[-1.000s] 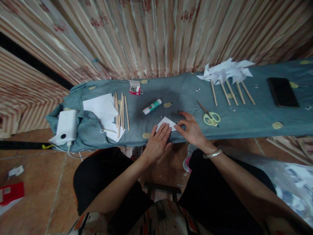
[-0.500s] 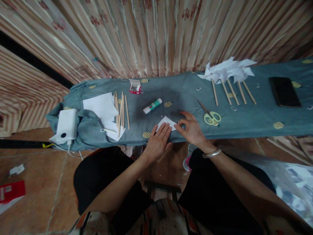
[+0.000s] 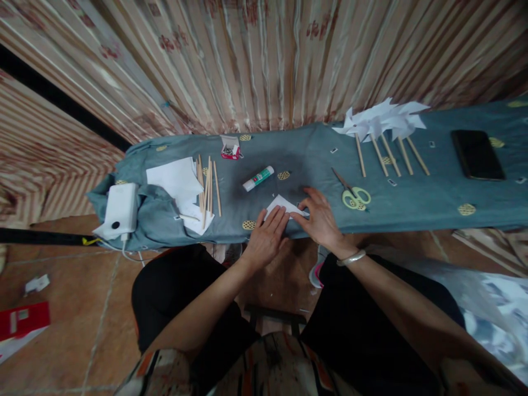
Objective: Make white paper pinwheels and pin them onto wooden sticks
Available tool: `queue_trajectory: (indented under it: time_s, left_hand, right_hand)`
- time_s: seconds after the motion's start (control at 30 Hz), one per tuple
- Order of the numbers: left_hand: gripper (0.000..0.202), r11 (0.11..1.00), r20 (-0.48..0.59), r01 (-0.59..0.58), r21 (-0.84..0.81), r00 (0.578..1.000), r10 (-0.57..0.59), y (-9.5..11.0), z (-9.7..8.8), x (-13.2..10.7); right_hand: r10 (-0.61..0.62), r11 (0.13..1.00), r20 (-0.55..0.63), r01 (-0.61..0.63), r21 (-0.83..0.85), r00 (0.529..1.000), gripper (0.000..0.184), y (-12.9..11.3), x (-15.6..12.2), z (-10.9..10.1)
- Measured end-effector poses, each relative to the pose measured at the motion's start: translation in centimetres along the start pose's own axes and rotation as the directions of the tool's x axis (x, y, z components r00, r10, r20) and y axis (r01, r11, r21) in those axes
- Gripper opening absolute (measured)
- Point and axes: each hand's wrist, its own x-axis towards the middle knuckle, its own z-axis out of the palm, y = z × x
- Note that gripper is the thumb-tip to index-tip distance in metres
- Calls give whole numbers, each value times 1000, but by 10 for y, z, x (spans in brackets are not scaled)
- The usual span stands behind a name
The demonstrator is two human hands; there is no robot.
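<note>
A small folded white paper [image 3: 281, 205] lies near the front edge of a bench draped in blue-grey cloth [image 3: 412, 192]. My left hand [image 3: 267, 237] rests flat on the paper's left part, fingers stretched out together. My right hand [image 3: 320, 218], with a silver bangle at the wrist, presses the paper's right corner with its fingertips. A glue stick [image 3: 257, 179] lies just beyond the paper. Yellow-handled scissors [image 3: 353, 195] lie to the right of my right hand.
Wooden sticks [image 3: 208, 187] and white paper sheets [image 3: 175, 179] lie at left beside a white power bank [image 3: 120, 209]. A red box of pins [image 3: 230, 148] sits at the back. Several paper pinwheels [image 3: 381, 126] and a black phone [image 3: 476, 154] lie at right. A striped curtain hangs behind.
My right hand has slid slightly left along the paper's right edge. The view has shifted a little to the left. My left hand stays flat on the paper.
</note>
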Motion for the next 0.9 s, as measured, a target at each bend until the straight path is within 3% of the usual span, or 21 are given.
queue_trajectory:
  time_s: [0.37,0.57,0.77,0.9]
  left_hand:
    - [57,995,31,96,10,995,-97,-35,-22,-58]
    - [56,994,8,110,2,994,-110,-34,-23,-60]
    - [57,995,-6,104,-4,995,-104,-35,-20,-61]
    - [58,994,-19,105,-1,994,-105,-35,-20,-61]
  right_hand:
    - [17,1000,5,-17,-2,1000,16,18,-8,-9]
    - [24,1000,30,-23,-8,999,17,16,-7,-10]
    - [-78,995,46,75,60,996,13,34,-3,-20]
    - [-42,992,55,35,123,998,14,43,5,-28]
